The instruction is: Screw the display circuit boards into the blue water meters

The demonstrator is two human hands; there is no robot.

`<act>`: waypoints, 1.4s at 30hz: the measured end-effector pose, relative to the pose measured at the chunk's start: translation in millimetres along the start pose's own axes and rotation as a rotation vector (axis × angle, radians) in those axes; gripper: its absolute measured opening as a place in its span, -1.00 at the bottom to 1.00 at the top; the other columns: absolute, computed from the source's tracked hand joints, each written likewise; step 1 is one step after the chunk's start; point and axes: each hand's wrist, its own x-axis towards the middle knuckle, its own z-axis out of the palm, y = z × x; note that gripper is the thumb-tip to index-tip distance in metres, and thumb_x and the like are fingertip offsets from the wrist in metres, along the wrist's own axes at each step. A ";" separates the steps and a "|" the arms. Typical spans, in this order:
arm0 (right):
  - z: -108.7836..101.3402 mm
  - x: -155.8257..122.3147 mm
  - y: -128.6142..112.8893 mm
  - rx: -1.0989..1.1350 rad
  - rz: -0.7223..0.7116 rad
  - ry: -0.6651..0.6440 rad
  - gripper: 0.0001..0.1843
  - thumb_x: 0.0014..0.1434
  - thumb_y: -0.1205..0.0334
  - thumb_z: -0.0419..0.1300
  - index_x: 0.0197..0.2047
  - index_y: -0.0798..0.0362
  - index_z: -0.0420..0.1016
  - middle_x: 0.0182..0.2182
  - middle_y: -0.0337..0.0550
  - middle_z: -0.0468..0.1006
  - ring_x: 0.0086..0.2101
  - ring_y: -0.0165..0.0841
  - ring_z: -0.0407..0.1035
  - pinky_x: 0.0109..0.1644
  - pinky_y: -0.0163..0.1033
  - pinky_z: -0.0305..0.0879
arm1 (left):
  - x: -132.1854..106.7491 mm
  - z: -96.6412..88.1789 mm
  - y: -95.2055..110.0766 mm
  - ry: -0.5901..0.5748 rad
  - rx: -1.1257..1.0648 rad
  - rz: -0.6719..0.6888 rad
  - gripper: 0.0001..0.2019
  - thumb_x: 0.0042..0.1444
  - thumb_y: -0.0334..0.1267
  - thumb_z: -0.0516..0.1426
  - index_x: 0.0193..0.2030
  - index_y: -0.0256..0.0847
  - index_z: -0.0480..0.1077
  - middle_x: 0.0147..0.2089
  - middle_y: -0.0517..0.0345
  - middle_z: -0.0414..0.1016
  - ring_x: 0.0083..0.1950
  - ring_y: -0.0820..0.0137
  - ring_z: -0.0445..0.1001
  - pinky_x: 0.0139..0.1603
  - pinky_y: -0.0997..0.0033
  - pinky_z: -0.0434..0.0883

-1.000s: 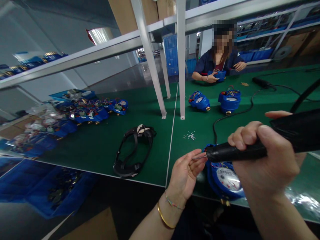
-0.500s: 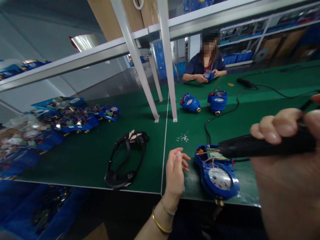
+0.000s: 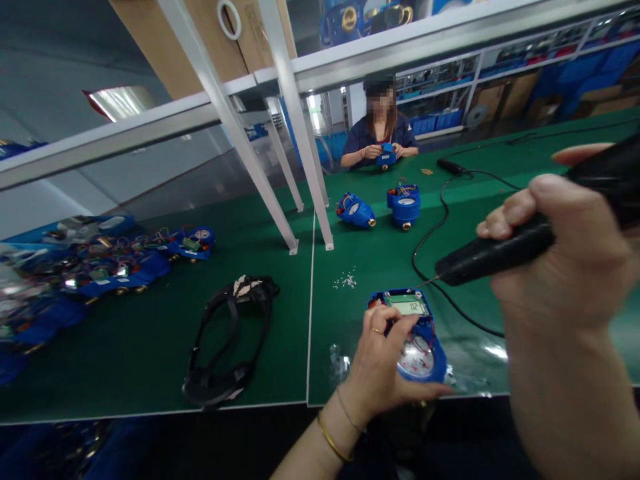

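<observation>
Blue meter by table edge; left hand spread over it, right hand gripping screwdriver.

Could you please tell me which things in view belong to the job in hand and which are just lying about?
Job in hand:
black driver, in the right hand
blue meter, under the left hand
small pale pieces, probably

Apparently just lying about:
black headband
silver roll on the shelf
</observation>
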 end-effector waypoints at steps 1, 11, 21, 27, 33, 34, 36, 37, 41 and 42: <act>4.1 -3.6 3.7 0.015 0.010 -0.028 -0.72 -0.10 0.33 0.30 -0.25 0.07 0.41 -0.65 -0.37 0.27 -0.62 -0.44 0.19 -0.56 -0.26 0.15 | -2.9 2.8 -0.7 -0.002 0.022 0.040 -0.18 -0.21 0.17 0.36 0.18 -0.18 0.36 0.12 -0.18 0.36 0.21 -0.02 0.31 0.34 -0.20 0.16; 27.0 -23.7 34.6 -0.098 0.151 -0.274 -0.74 0.00 0.28 0.33 -0.21 0.09 0.44 -0.60 -0.35 0.40 -0.66 -0.43 0.28 -0.58 -0.29 0.23 | -17.0 20.6 -5.9 0.060 0.105 0.141 -0.44 -0.02 -0.03 0.33 0.11 -0.17 0.39 0.07 -0.20 0.45 0.24 -0.06 0.32 0.22 -0.16 0.36; 33.0 -26.2 46.6 -0.097 0.202 -0.330 -0.75 -0.01 0.29 0.31 -0.21 0.03 0.42 -0.62 -0.42 0.34 -0.65 -0.46 0.25 -0.57 -0.31 0.22 | -18.5 22.2 -10.1 0.098 0.096 0.168 -0.43 -0.02 -0.06 0.34 0.11 -0.19 0.37 0.07 -0.18 0.44 0.25 -0.03 0.29 0.24 -0.10 0.36; 33.0 -31.7 47.2 -0.138 0.174 -0.398 -0.76 -0.01 0.30 0.32 -0.22 0.01 0.44 -0.58 -0.38 0.32 -0.58 -0.45 0.22 -0.51 -0.28 0.22 | -20.9 25.8 -12.6 0.118 0.054 0.155 -0.40 -0.03 -0.12 0.35 0.16 -0.14 0.34 0.09 -0.15 0.44 0.26 -0.05 0.28 0.23 -0.13 0.36; 31.3 -38.1 51.6 -0.180 0.119 -0.474 -0.78 0.03 0.26 0.33 -0.24 -0.01 0.41 -0.54 -0.34 0.32 -0.57 -0.45 0.20 -0.55 -0.31 0.18 | -20.0 29.0 -13.0 0.157 0.082 0.165 -0.42 -0.06 -0.14 0.34 0.13 -0.11 0.34 0.06 -0.10 0.44 0.23 -0.04 0.32 0.16 -0.11 0.42; 31.3 -37.7 50.3 -0.183 0.123 -0.471 -0.78 0.03 0.27 0.33 -0.24 0.00 0.41 -0.54 -0.33 0.32 -0.57 -0.45 0.20 -0.54 -0.30 0.19 | -19.3 29.3 -12.8 0.170 0.102 0.183 -0.42 -0.06 -0.15 0.34 0.12 -0.13 0.33 0.05 -0.09 0.44 0.22 -0.03 0.33 0.15 -0.10 0.44; 31.6 -35.9 45.6 -0.181 0.137 -0.454 -0.79 0.03 0.28 0.32 -0.25 0.02 0.40 -0.54 -0.33 0.30 -0.56 -0.46 0.20 -0.52 -0.30 0.21 | -17.9 29.9 -12.5 0.194 0.136 0.221 -0.42 -0.08 -0.19 0.34 0.10 -0.17 0.31 0.03 -0.08 0.43 0.20 -0.01 0.33 0.12 -0.08 0.46; 31.9 -34.8 42.7 -0.178 0.147 -0.443 -0.80 0.03 0.29 0.31 -0.26 0.03 0.40 -0.54 -0.33 0.30 -0.56 -0.47 0.20 -0.51 -0.30 0.22 | -17.3 30.1 -12.4 0.203 0.149 0.235 -0.43 -0.08 -0.20 0.34 0.09 -0.18 0.31 0.03 -0.08 0.43 0.19 0.00 0.33 0.12 -0.08 0.46; 32.8 -32.7 34.8 -0.164 0.165 -0.410 -0.81 0.02 0.31 0.30 -0.27 0.03 0.40 -0.55 -0.33 0.29 -0.55 -0.47 0.20 -0.50 -0.30 0.23 | -16.1 29.9 -12.1 0.209 0.169 0.251 -0.44 -0.07 -0.20 0.33 0.09 -0.18 0.30 0.02 -0.07 0.43 0.20 0.03 0.31 0.12 -0.05 0.46; 32.7 -33.0 34.6 -0.158 0.161 -0.409 -0.81 0.02 0.32 0.30 -0.27 0.03 0.40 -0.54 -0.34 0.30 -0.55 -0.47 0.20 -0.50 -0.30 0.23 | -15.9 29.6 -11.9 0.209 0.171 0.252 -0.44 -0.07 -0.20 0.32 0.09 -0.19 0.30 0.02 -0.08 0.42 0.20 0.03 0.31 0.13 -0.05 0.46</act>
